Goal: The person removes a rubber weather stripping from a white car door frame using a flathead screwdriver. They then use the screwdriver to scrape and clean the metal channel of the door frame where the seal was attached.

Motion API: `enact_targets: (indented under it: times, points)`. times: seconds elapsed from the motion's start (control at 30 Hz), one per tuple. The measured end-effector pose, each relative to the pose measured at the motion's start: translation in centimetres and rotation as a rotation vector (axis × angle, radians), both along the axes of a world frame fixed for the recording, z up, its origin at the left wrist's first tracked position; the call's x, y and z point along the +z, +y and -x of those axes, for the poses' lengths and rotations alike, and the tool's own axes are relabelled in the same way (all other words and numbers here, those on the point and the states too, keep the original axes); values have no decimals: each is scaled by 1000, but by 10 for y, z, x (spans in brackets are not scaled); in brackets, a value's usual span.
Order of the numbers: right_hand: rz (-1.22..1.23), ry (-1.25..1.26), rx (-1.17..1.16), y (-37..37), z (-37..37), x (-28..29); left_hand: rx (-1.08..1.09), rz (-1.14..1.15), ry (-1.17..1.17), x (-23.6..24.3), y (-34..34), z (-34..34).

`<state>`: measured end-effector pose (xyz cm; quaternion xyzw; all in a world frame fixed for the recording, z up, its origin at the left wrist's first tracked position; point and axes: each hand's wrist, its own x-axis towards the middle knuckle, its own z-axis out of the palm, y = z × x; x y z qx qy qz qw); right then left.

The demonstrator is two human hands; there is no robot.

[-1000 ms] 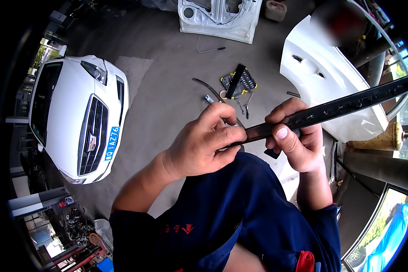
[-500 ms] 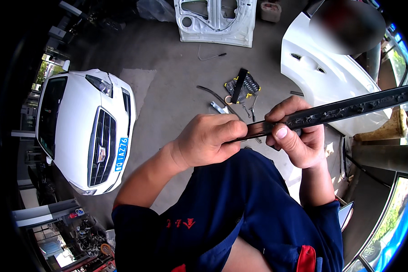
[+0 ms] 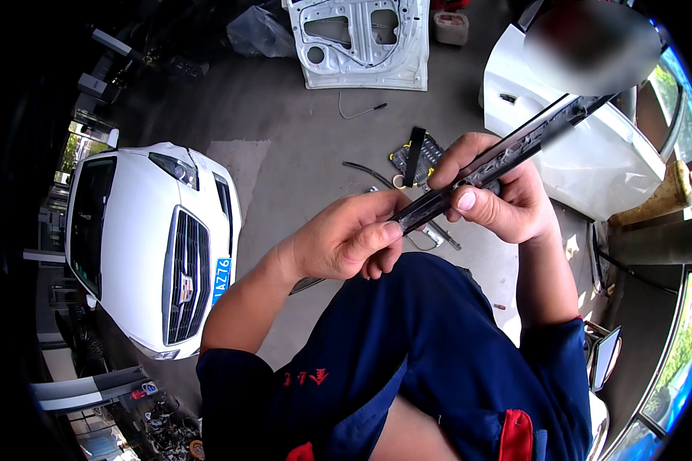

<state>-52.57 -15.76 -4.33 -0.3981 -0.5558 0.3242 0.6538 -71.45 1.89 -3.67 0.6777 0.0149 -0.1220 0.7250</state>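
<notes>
We hold a long black trim strip (image 3: pixel 507 154) in both hands, and it looks mid-handling: nothing is fitted to a car yet, and the white door (image 3: pixel 584 146) at 2 o'clock waits. Our left hand (image 3: pixel 346 238) pinches the strip's lower end with its fingers curled; our right hand (image 3: pixel 500 192) grips its middle. The strip runs up toward 1 o'clock.
</notes>
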Motion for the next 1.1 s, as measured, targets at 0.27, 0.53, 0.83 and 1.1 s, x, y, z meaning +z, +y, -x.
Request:
enact_targets:
  times: [0.27, 0.53, 0.83, 1.1]
  points:
    - [2, 120, -375, 39, 15, 8, 352, -128, -271, -18, 42, 28]
    - [-308, 229, -474, 37, 58, 41, 545, -122, -400, -7, 81, 39]
    - [-523, -305, -798, 65, 84, 29, 600, -48, -359, -5, 80, 50]
    - [-627, -434, -577, 65, 88, 33, 690, -7, -360, -4, 65, 53]
